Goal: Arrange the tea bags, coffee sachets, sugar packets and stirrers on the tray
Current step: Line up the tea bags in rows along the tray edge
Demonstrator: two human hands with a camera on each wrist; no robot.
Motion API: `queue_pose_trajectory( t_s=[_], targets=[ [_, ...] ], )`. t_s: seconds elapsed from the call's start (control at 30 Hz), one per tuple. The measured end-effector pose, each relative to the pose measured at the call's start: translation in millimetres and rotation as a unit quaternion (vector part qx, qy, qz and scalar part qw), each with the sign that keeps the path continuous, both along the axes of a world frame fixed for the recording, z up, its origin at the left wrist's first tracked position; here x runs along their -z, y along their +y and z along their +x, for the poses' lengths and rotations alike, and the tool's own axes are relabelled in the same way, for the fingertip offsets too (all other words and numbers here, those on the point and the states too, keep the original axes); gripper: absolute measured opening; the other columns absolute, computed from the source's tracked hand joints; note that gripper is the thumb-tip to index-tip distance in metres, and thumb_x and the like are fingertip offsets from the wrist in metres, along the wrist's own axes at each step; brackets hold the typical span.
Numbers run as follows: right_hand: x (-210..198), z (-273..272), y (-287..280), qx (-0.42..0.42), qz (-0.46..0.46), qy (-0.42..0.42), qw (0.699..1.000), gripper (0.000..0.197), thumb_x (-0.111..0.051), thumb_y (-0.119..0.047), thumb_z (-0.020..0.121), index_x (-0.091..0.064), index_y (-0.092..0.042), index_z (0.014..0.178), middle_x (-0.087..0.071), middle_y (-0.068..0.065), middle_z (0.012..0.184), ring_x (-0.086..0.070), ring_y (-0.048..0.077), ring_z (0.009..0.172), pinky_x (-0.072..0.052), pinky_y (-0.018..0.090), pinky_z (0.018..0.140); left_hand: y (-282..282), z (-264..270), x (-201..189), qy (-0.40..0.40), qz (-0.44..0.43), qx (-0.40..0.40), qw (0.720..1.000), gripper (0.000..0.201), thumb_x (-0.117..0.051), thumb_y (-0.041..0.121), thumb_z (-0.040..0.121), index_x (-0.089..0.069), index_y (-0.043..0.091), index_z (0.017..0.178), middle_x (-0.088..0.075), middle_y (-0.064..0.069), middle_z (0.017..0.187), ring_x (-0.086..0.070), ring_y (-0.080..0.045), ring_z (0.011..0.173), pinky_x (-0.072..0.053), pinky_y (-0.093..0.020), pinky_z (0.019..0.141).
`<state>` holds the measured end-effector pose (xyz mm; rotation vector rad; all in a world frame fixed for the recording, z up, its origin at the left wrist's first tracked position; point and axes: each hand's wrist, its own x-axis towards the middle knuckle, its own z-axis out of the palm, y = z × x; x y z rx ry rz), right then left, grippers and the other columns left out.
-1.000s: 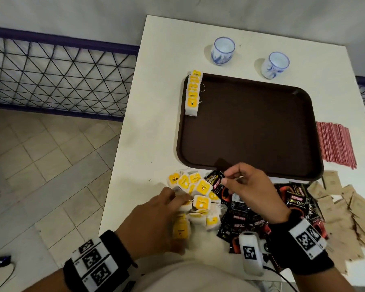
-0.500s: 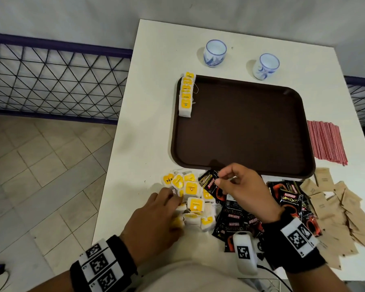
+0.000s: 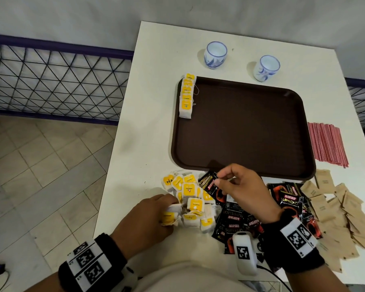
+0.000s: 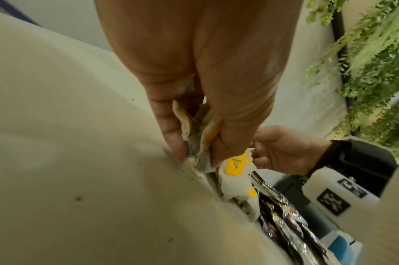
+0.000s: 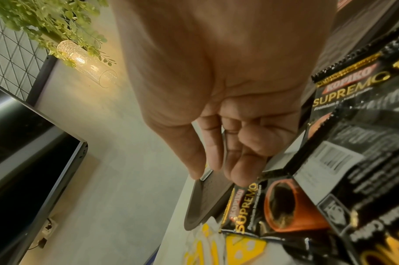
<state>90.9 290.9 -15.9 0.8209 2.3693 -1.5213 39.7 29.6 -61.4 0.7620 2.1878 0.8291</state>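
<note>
A brown tray (image 3: 240, 133) lies mid-table with a short row of yellow-tagged tea bags (image 3: 187, 95) along its far left edge. In front of the tray sits a loose pile of tea bags (image 3: 190, 192). My left hand (image 3: 169, 209) grips a small bunch of them (image 4: 198, 143) at the pile's left side, low on the table. My right hand (image 3: 217, 179) hovers over black coffee sachets (image 3: 236, 224), fingers curled, thumb and forefinger close together (image 5: 205, 172). I see nothing between them. Brown sugar packets (image 3: 335, 209) and red stirrers (image 3: 327, 146) lie at the right.
Two white-and-blue cups (image 3: 216, 54) (image 3: 266, 67) stand behind the tray. A white marked device (image 3: 244, 251) lies at the near edge. The table's left edge drops to a tiled floor beside a dark railing (image 3: 51, 81).
My left hand has gathered a few tea bags together at the pile's left side. The right hand keeps its curled pose above the sachets. The head view has shifted slightly.
</note>
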Motion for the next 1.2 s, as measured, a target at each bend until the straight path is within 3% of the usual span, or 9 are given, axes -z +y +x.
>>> queue_pose_trajectory(
  t_s=[0.13, 0.3, 0.47, 0.57, 0.67, 0.87, 0.97, 1.1, 1.2],
  targets=[
    [-3, -3, -3, 0.004, -0.024, 0.004, 1.0, 0.006, -0.074, -0.016, 0.089, -0.069, -0.019, 0.091, -0.069, 0.001, 0.083, -0.067, 0.012, 0.062, -0.048, 0.016, 0.054, 5, -9, -14, -0.031, 0.073, -0.033, 0.996, 0.041, -0.074, 0.025, 0.072, -0.063, 0.036, 0.11, -0.07, 0.02, 0.096, -0.066, 0.0, 0.086, -0.051, -0.016, 0.075],
    [-20, -21, -15, -0.026, -0.085, 0.033, 0.995, 0.007, -0.071, -0.019, 0.091, -0.069, -0.012, 0.091, -0.071, -0.002, 0.075, -0.064, 0.015, 0.06, -0.047, 0.023, 0.05, 27, -29, -24, -0.008, 0.116, -0.032, 0.993, 0.059, -0.074, 0.034, 0.071, -0.055, 0.04, 0.127, -0.067, 0.025, 0.112, -0.064, 0.002, 0.101, -0.053, -0.022, 0.086],
    [-27, -39, -29, -0.006, -0.174, 0.059, 0.983, 0.017, -0.07, -0.015, 0.092, -0.065, 0.0, 0.096, -0.069, 0.01, 0.076, -0.061, 0.022, 0.06, -0.037, 0.021, 0.043, 51, -47, -33, 0.045, 0.094, -0.001, 0.995, 0.071, -0.067, 0.043, 0.078, -0.033, 0.05, 0.14, -0.063, 0.011, 0.129, -0.063, -0.012, 0.11, -0.054, -0.035, 0.089],
    [-25, -43, -33, 0.013, -0.172, 0.08, 0.982, 0.012, -0.074, -0.005, 0.087, -0.067, 0.003, 0.093, -0.066, 0.011, 0.075, -0.06, 0.023, 0.058, -0.041, 0.016, 0.045, 59, -54, -31, 0.054, 0.067, -0.012, 0.996, 0.089, -0.075, 0.029, 0.083, -0.022, 0.05, 0.151, -0.062, 0.01, 0.135, -0.065, -0.014, 0.11, -0.055, -0.034, 0.089],
    [-22, -47, -33, 0.028, -0.169, 0.084, 0.982, 0.009, -0.076, -0.003, 0.085, -0.069, -0.002, 0.091, -0.067, 0.013, 0.076, -0.061, 0.023, 0.06, -0.043, 0.015, 0.046, 62, -62, -30, 0.02, 0.078, -0.038, 0.996, 0.102, -0.078, 0.016, 0.079, -0.017, 0.054, 0.151, -0.069, 0.009, 0.12, -0.067, -0.008, 0.095, -0.057, -0.03, 0.081],
    [-16, -55, -30, 0.047, -0.172, 0.051, 0.983, 0.015, -0.075, -0.024, 0.088, -0.072, -0.01, 0.088, -0.071, 0.022, 0.08, -0.065, 0.026, 0.068, -0.045, 0.025, 0.049, 64, -71, -26, 0.037, 0.064, -0.024, 0.997, 0.099, -0.079, 0.017, 0.081, -0.018, 0.054, 0.151, -0.067, 0.011, 0.127, -0.067, -0.009, 0.099, -0.057, -0.029, 0.085],
    [-12, -59, -28, 0.059, -0.179, 0.038, 0.981, 0.015, -0.077, -0.018, 0.086, -0.068, -0.007, 0.091, -0.071, 0.018, 0.08, -0.066, 0.025, 0.066, -0.044, 0.025, 0.048, 67, -76, -26, 0.05, 0.052, -0.008, 0.997, 0.094, -0.077, 0.022, 0.084, -0.019, 0.05, 0.153, -0.071, 0.009, 0.114, -0.066, -0.01, 0.084, -0.054, -0.02, 0.073],
    [-12, -66, -26, 0.054, -0.204, 0.023, 0.977, 0.024, -0.077, -0.01, 0.084, -0.068, -0.011, 0.106, -0.067, 0.01, 0.082, -0.064, 0.02, 0.062, -0.042, 0.025, 0.046, 71, -81, -28, 0.045, 0.061, -0.007, 0.997, 0.091, -0.077, 0.026, 0.084, -0.021, 0.048, 0.153, -0.071, 0.009, 0.12, -0.07, -0.011, 0.096, -0.057, -0.031, 0.081],
    [-12, -71, -22, 0.014, -0.194, 0.006, 0.981, 0.027, -0.078, -0.01, 0.084, -0.071, -0.017, 0.109, -0.067, 0.017, 0.086, -0.065, 0.022, 0.065, -0.042, 0.025, 0.047, 73, -84, -29, 0.037, 0.072, -0.004, 0.997, 0.092, -0.077, 0.023, 0.084, -0.023, 0.044, 0.155, -0.071, 0.009, 0.122, -0.07, -0.011, 0.096, -0.057, -0.029, 0.08]
  ],
)
